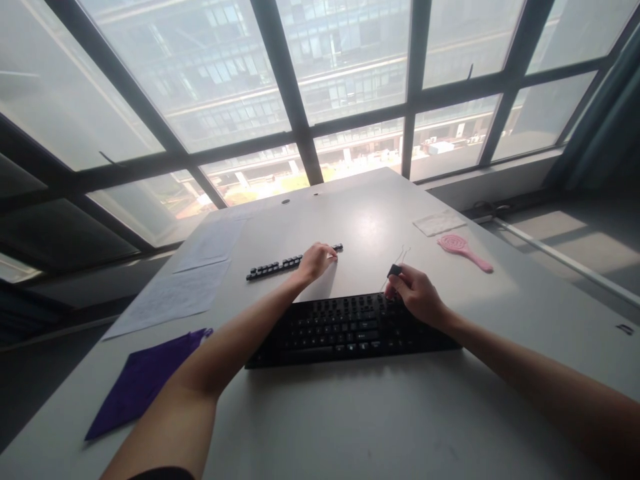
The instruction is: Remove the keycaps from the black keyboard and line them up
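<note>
One Black Keyboard [320, 330] on a White Table [360, 413] Before Tall Windows [350, 60]

Tall windows stand past the table, well beyond the keyboard, facing a hazy building. No brand can be read on the keyboard; pale legends on its keys are too small to make out. The person's left forearm slants over its left end, hiding keys there, and both arms run out of frame. Pale paper sheets [175, 300] lie to its left, any print illegible, with a purple pouch [145, 380] nearer, partly behind the left arm.

Beyond the keyboard's far edge, the left hand [315, 260] is bent at the wrist, knuckles up, thumb and forefinger close together; whether they grip anything cannot be told. That hand covers part of a row of black keycaps [273, 269] lined up beyond the keyboard. The right hand [420, 293], over the keyboard's far right part, pinches a small wire tool [395, 270] by its dark body, thin wires pointing up and away; its lower end is hard to see. Right of the keyboard and farther off lie a pale cloth [437, 222] and a pink hairbrush [455, 245], and a small dark mark [624, 329], unidentifiable, sits far to its right.
</note>
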The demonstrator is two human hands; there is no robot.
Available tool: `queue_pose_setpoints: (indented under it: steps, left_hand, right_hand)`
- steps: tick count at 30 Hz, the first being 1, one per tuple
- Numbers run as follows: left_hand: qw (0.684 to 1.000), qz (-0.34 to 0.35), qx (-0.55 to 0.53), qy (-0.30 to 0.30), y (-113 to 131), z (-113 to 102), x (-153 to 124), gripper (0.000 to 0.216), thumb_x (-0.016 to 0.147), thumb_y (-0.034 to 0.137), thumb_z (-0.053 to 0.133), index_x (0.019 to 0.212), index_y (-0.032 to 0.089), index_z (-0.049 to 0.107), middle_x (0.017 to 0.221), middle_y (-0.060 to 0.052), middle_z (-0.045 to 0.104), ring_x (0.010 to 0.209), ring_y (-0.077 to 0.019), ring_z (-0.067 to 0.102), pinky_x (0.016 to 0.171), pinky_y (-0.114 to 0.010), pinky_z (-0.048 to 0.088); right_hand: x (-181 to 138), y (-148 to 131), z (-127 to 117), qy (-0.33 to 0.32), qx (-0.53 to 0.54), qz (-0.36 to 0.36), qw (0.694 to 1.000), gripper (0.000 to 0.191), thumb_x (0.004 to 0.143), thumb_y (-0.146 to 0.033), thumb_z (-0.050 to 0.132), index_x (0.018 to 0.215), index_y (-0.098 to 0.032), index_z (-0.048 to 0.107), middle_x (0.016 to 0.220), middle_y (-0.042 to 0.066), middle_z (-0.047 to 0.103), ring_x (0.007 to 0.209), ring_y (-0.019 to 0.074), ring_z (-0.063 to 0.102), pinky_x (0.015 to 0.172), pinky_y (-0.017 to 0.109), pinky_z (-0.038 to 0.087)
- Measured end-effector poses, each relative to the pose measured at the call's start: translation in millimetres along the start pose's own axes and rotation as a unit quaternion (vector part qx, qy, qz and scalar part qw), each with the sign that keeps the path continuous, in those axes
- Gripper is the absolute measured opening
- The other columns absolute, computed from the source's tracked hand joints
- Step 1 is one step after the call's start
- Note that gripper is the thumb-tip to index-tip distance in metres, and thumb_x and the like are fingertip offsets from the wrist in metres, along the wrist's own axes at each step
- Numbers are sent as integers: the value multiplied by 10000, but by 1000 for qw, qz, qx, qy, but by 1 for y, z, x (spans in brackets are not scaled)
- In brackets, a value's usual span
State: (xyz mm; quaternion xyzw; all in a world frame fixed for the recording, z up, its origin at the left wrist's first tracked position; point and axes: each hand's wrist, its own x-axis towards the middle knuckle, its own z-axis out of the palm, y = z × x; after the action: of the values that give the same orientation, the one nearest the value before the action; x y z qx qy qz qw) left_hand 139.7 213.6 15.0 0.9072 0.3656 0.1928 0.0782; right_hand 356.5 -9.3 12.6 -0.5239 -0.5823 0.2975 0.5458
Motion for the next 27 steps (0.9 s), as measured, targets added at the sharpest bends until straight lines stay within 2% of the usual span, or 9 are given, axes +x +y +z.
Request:
queue_pose_setpoints:
  steps: [3,8,19,23,27]
  left_hand:
    - [999,6,35,25,-5,0,0,61,819,198,707,796,216,761,992,-57,712,978,-245,574,863,-356,488]
    - [997,-12,61,38,-10,-1,3,63,826,213,709,790,222,760,1026,-63,677,1005,-250,524,849,-353,493]
    - [997,-26,36,59,-9,-3,6,14,804,209,746,816,212,752,1016,-62,662,1000,-242,518,875,-362,477]
    - [996,-13,29,81,12,-15,0,70,856,215,682,849,194,747,1018,-70,669,969,-227,540,909,-377,461]
    - [996,64,2,54,65,-26,-23,141,898,200,605,847,184,736,981,-61,679,914,-206,564,926,-377,451]
  right_hand:
    - [0,-1,0,-1,-4,1,1000,268,961,-377,524,763,-201,565,679,25,684,620,173,620,618,305,459]
    - [-1,-3,-1,3,-8,-2,1000,282,960,-383,524,752,-198,568,670,23,677,602,163,603,608,295,450]
    - [0,1,-1,17,4,-7,1000,262,959,-363,534,766,-193,582,700,22,661,626,156,588,621,292,448]
    - [3,5,-2,62,11,-18,998,232,940,-348,558,775,-189,592,714,22,632,661,159,583,617,289,447]
    - [6,3,-7,52,37,2,998,190,934,-322,555,802,-188,577,694,17,626,619,156,583,564,281,434]
